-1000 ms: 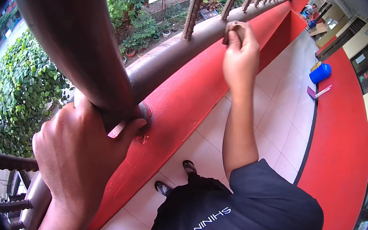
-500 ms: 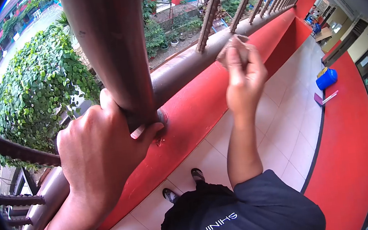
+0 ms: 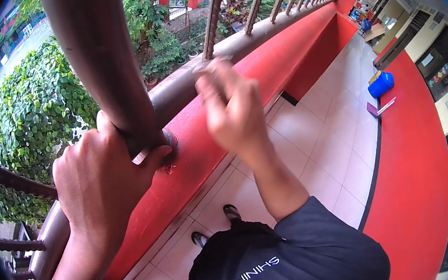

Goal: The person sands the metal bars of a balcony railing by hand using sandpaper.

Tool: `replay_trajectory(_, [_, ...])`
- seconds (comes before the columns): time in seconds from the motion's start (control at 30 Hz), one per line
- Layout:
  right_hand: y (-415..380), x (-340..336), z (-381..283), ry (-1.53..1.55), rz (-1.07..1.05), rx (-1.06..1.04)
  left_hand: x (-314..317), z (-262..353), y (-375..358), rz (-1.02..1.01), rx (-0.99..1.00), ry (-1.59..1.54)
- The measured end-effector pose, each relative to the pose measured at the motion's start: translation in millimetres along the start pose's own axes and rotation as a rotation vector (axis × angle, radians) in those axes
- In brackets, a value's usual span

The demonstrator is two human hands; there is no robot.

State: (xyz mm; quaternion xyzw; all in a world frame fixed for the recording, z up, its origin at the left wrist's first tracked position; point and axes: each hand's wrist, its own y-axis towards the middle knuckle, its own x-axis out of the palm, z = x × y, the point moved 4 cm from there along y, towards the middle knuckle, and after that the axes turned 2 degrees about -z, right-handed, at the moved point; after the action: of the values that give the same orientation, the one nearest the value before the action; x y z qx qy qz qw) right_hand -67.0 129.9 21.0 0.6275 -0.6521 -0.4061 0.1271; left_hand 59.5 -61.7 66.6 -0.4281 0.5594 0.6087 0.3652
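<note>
My left hand (image 3: 96,179) is wrapped round the foot of a thick brown metal post (image 3: 95,55), its thumb close to the red ledge (image 3: 203,148). Smeared by motion, my right hand (image 3: 237,108) pinches a thin, folded brownish piece (image 3: 214,63), which could be cloth or paper. That piece overlaps the brown horizontal rail (image 3: 177,94), just right of the post and below the twisted vertical bars (image 3: 215,16). Part of it is hidden by the fingers.
Leafy vines (image 3: 32,106) grow beyond the railing on the left. Pale floor tiles (image 3: 335,149) run along the corridor beneath me. By the red wall (image 3: 405,174) on the right are a blue bin (image 3: 381,85) and a purple dustpan (image 3: 372,108).
My right hand has moved left along the rail, nearer the post, with the folded piece still in it. The left hand keeps its hold; the whole view has shifted slightly.
</note>
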Motion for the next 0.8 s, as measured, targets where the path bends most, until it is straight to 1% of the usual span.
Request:
replay_trajectory(0.03, [7,-5,10,-0.044,0.069,-0.003,1,0,-1,-0.010,0.006,0.003])
replay_trajectory(0.07, [26,-18,42,0.001,0.128,0.159,0,1,0,0.002,0.009,-0.004])
replay_trajectory(0.1, [48,-32,51,0.138,0.064,0.238,0,2,0,0.019,0.008,-0.014])
replay_trajectory(0.17, [37,-30,50,-0.001,0.068,0.163,0,1,-2,0.007,-0.001,-0.014])
replay_trajectory(0.37, [43,-35,67,-0.018,0.092,0.139,-2,4,-1,-0.002,-0.017,-0.038])
replay_trajectory(0.4, [52,-42,72,-0.078,0.076,0.159,-3,5,0,0.005,-0.024,-0.038])
replay_trajectory(0.43, [43,-35,54,-0.076,0.073,0.154,-3,5,0,0.008,-0.029,-0.038])
replay_trajectory(0.5, [10,-8,6,-0.129,-0.076,-0.186,-3,4,0,0.026,-0.011,-0.031])
replay_trajectory(0.53, [12,-8,8,-0.127,-0.079,-0.184,-2,5,2,0.023,-0.013,-0.030])
replay_trajectory(0.63, [26,-22,32,-0.121,-0.002,0.052,-2,6,1,0.006,-0.044,-0.054])
replay_trajectory(0.67, [39,-31,56,-0.096,0.110,0.026,-3,6,1,-0.003,-0.046,-0.043])
replay_trajectory(0.7, [43,-32,61,-0.071,0.114,0.077,-3,6,1,-0.014,-0.049,-0.034])
replay_trajectory(0.77, [17,-15,16,-0.110,0.008,-0.047,1,3,1,-0.005,-0.046,-0.048])
replay_trajectory(0.8, [-3,0,2,0.062,-0.097,-0.091,3,2,1,-0.002,-0.038,-0.062])
